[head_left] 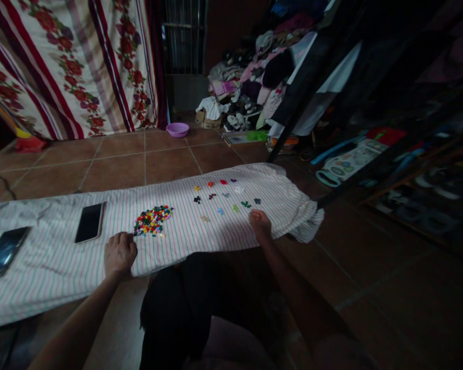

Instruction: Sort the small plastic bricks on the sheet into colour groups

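Note:
My left hand (120, 252) rests on the striped cloth with its fingers curled in. It lies at the near left edge of a pile of mixed small colourful pieces (152, 221), which look like plastic beads. My right hand (260, 223) is closed, fingertips together, just in front of a dark green group (246, 204) and a grey-blue group (257, 201). Whatever either hand may hold is hidden. Other small single-colour groups lie farther in, among them yellow (197, 188), orange (210, 184), red (223, 182), black (197, 199), white (239, 189), light blue (220, 211) and lime green (235, 208).
Two phones, one upright-turned (89, 222) and one at the far left (4, 253), lie on the cloth-covered bench (204, 241). Behind stand a purple basin (177, 129) and a heap of clothes (250, 77). A dark slanted post (293, 118) rises beyond the bench's right end.

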{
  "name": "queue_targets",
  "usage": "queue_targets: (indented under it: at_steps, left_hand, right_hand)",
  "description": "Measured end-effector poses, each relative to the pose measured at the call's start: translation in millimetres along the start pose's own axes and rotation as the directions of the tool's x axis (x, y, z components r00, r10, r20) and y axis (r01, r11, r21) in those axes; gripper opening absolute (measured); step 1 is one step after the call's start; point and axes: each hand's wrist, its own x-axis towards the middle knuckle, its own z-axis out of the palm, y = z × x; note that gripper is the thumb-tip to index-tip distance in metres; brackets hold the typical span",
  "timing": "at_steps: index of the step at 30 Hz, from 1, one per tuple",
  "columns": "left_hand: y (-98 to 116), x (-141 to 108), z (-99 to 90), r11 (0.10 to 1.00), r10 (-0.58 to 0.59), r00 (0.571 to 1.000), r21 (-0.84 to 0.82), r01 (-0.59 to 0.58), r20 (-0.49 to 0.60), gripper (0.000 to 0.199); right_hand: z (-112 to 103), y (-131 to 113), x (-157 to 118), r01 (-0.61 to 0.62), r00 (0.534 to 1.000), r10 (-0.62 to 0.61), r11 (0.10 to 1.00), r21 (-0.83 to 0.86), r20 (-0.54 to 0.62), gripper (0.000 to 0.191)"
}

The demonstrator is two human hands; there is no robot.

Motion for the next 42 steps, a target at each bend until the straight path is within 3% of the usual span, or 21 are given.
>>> queue_targets:
  at_steps: [3, 7, 14, 21, 26, 33, 38, 42]
  left_hand:
    - [-0.2, 0.1, 0.0, 1.000, 0.013, 1.000, 0.004, -0.013, -0.006, 0.019]
    - [-1.0, 0.4, 0.8, 1.000, 0.016, 1.000, -0.003, -0.016, -0.021, 0.020]
    - [-1.9, 0.3, 3.1, 0.998, 0.001, 1.000, -0.055, -0.002, -0.011, 0.019]
    - [-3.4, -0.2, 6.0, 0.999, 0.009, 1.000, -0.031, -0.009, -0.007, 0.017]
    - [-1.2, 0.3, 2.7, 0.999, -0.017, 1.000, -0.041, 0.017, 0.003, 0.015]
    - [4.2, 1.1, -2.9, 0.998, -0.057, 0.998, -0.030, 0.058, 0.028, 0.014]
    - [3.1, 0.9, -1.4, 0.995, -0.077, 0.997, -0.058, 0.078, 0.019, 0.015]
    - [1.8, 0.8, 0.2, 0.993, -0.093, 0.996, -0.068, 0.094, 0.014, 0.016]
  right_hand:
    - [-7.6, 4.1, 22.9, -0.080, 0.996, 0.076, 0.994, -0.080, -0.048, 0.035]
    - [-11.1, 8.0, 44.6, -0.029, 0.993, 0.008, 0.983, -0.179, -0.116, 0.027]
    - [-5.3, 17.6, 66.8, 0.004, 0.993, -0.037, 0.960, -0.279, -0.113, 0.018]
    - [-2.3, 25.3, 77.2, 0.053, 0.990, -0.089, 0.951, -0.305, -0.105, 0.012]
    - [-1.1, 31.8, 74.7, 0.140, 0.982, -0.171, 0.944, -0.298, -0.081, 0.024]
    - [-1.0, 42.7, 71.7, 0.204, 0.958, -0.246, 0.946, -0.252, -0.149, 0.034]
    - [14.9, 11.7, 53.6, 0.211, 0.939, -0.248, 0.962, -0.171, -0.239, 0.034]
    - [47.4, -36.1, 19.5, 0.350, 0.930, -0.357, 0.933, -0.082, -0.087, 0.034]
